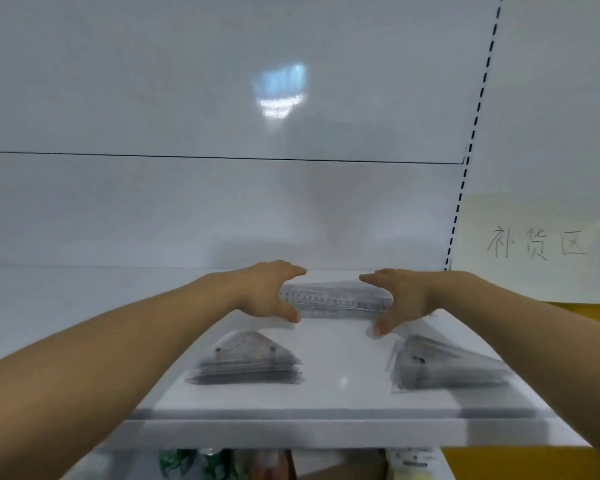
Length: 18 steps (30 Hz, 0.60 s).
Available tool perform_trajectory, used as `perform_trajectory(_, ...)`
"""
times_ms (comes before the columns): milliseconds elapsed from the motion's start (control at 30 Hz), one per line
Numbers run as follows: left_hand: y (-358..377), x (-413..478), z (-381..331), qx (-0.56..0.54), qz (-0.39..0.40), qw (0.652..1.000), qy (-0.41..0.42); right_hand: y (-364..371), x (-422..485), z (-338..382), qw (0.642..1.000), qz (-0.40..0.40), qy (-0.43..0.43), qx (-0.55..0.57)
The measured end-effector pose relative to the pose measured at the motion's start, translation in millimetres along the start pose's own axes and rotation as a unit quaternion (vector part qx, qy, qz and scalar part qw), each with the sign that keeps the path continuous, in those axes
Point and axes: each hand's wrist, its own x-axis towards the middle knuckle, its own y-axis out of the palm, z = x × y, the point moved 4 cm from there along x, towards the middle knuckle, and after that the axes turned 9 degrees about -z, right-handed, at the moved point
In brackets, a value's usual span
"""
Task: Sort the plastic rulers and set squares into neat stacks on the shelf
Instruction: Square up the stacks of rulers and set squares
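A stack of clear plastic rulers (336, 299) lies across the back of the white shelf (326, 407). My left hand (271, 289) cups its left end and my right hand (399, 299) cups its right end, fingers and thumbs spread around the ends. A stack of clear set squares (250, 362) sits at the front left. Another stack of set squares (440, 368) sits at the front right, a little fanned out. The whole view is slightly blurred.
A white back panel rises behind the shelf, with a slotted upright (465, 174) at the right. A paper sign (537, 244) with handwriting hangs at the right. Packaged goods (222, 465) show on the level below.
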Motion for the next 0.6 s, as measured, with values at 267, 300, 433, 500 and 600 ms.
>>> perform_trajectory(267,26.2,30.1,13.0,0.012,0.096,0.994,-0.05,7.4,43.5,-21.9,0.995,0.036,-0.087,0.02)
perform_trajectory(300,27.3,30.8,14.7,0.012,0.088,0.995,-0.049,7.5,46.3,-23.0,0.995,0.023,-0.095,0.032)
perform_trajectory(433,32.8,32.7,21.9,0.01,0.06,0.997,-0.037,6.4,50.7,-27.2,0.99,-0.063,-0.103,0.077)
perform_trajectory(500,36.2,32.0,24.5,0.002,0.051,0.998,-0.024,10.9,48.8,-30.7,0.988,-0.072,-0.104,0.093)
perform_trajectory(600,41.3,29.8,26.8,0.005,0.055,0.998,-0.01,19.0,46.6,-39.4,0.985,-0.075,-0.085,0.134)
